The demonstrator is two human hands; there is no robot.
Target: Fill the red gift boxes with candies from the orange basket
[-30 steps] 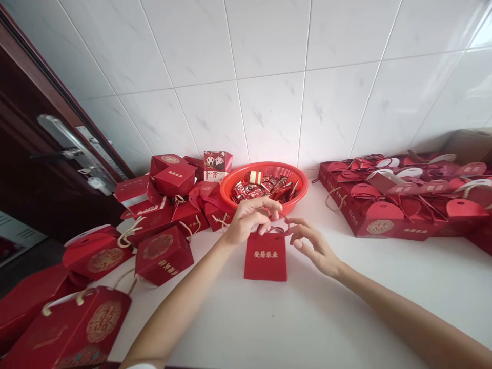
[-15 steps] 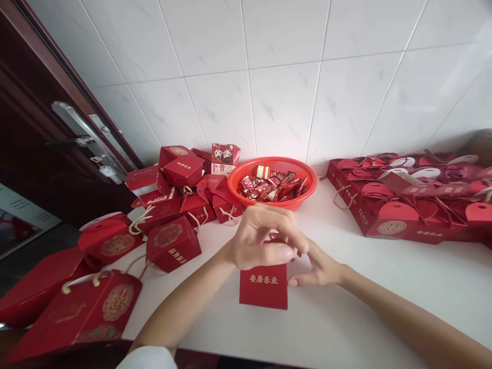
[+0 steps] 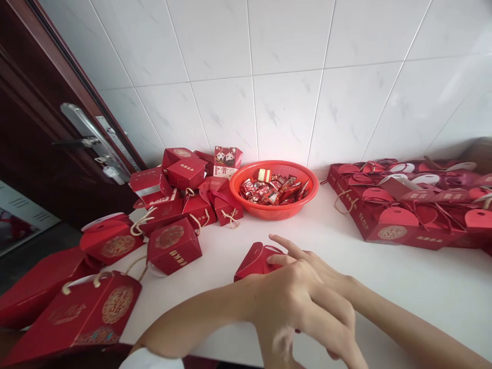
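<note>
**Both hands crowded over one little red box**

So the box [image 3: 250, 263] sits on the white table [image 3: 219, 264], a bit in front of the basket [image 3: 275, 211] and well apart from it. Only its far left part shows, a slanted top with a thin ribbon [image 3: 275, 249] looped there. The hands cover the rest.

The left hand [image 3: 298, 297] is in front, back toward the camera, reaching across the box with fingers spread and angled down to the right. Can't tell if its fingertips have hold of anything, since they're hidden or cut off at the bottom. The right hand [image 3: 317, 266] is mostly tucked behind it. One finger sticks out past the ribbon, another bends down onto the box top right by it. Whether it's actually pinching the ribbon, no way to tell.

Around that: the basket is orange-red plastic, full of wrapped sweets [image 3: 265, 193] with one yellowish block [image 3: 264, 175] on top. Over on the left there's a messy heap of red boxes [image 3: 186, 173], some with rope handles, plus one printed with two round cartoon faces [image 3: 226, 156]. On the right, more red boxes [image 3: 407, 237] stand packed together, flaps up. Tiled wall [image 3: 284, 113] behind, dark door [image 3: 26, 118] far left with keys [image 3: 112, 173] hanging at the lock.
</note>
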